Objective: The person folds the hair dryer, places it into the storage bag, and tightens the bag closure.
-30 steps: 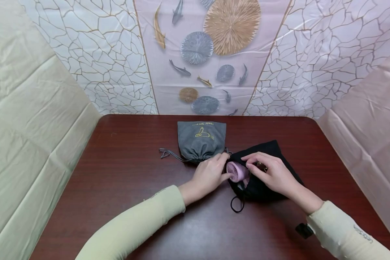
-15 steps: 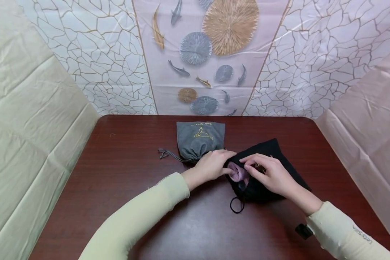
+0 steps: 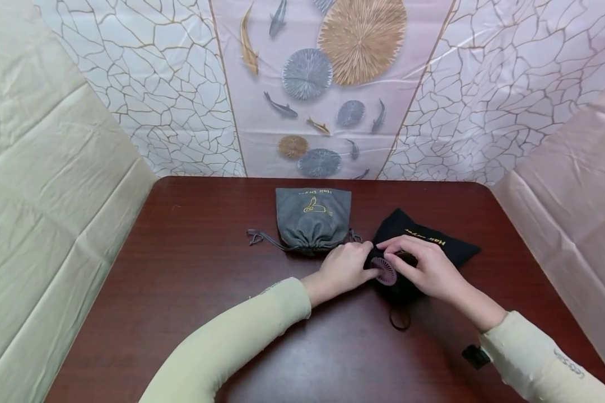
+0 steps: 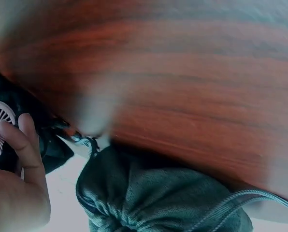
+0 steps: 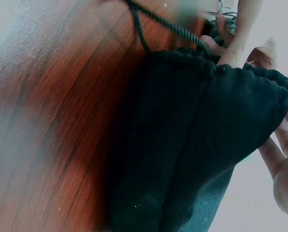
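Observation:
A black drawstring bag (image 3: 456, 250) printed "Hair Dryer" lies on the right side of the table, its mouth toward the left. Inside that mouth shows the round, slotted pinkish end of a hair dryer (image 3: 387, 272); cloth hides the rest. My left hand (image 3: 341, 270) has its thumb against the slotted end and its fingers by the bag's rim, holding the dryer's end. From the other side my right hand (image 3: 428, 270) pinches the rim. In the right wrist view, the gathered black bag (image 5: 182, 135) stands between both hands, its cord hanging from the mouth.
A grey drawstring pouch (image 3: 307, 218) with a gold dryer print lies behind my left hand, its cords (image 3: 264, 237) trailing sideways. The dark red wooden table (image 3: 206, 240) meets a patterned cloth backdrop (image 3: 181, 89) at its far edge.
The hair dryer sits deeper in the black bag, with only its end showing. The bag has turned, revealing its lettering, and its mouth has shifted right. My left hand has followed rightward.

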Motion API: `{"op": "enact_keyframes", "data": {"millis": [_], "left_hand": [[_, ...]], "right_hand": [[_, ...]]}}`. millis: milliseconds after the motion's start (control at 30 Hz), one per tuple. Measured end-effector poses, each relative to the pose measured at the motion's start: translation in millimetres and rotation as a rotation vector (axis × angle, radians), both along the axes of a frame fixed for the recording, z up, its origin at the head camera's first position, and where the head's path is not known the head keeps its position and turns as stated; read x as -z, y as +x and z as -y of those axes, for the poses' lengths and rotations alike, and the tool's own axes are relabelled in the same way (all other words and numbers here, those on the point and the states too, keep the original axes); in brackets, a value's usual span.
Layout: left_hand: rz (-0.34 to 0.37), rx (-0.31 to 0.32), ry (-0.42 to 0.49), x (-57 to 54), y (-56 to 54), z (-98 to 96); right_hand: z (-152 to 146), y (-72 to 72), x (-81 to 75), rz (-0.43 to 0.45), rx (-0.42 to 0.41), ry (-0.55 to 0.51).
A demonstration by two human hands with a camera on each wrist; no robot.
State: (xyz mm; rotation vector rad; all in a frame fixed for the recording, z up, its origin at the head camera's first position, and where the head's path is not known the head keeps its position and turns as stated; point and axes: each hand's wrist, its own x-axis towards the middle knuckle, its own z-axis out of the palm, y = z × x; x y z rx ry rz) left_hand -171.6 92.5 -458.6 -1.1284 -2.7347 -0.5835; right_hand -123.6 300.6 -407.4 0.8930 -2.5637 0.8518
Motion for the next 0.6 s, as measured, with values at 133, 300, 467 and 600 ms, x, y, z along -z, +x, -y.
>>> {"op": "enact_keyframes", "data": {"millis": [133,300,467,600], "left_hand": [[0.038,0.035,-0.03,-2.0,1.1,4.3],[0.052,0.101,-0.057,-2.3,-2.8,17.5],[0.053,0.134,-0.069,-2.8,-5.3,24.6],[0.059,0.145,-0.078,-3.2,-7.4,29.2]], "right_hand": [[-5.1,5.1,1.6,-0.039,-0.01,0.005],[-8.6,10.9,7.9,-0.089,-0.053,0.036],[-11.5,15.4,13.4,-0.104,-0.099,0.106],[-13.5,17.0,17.4,-0.145,-0.114,0.172]]}}
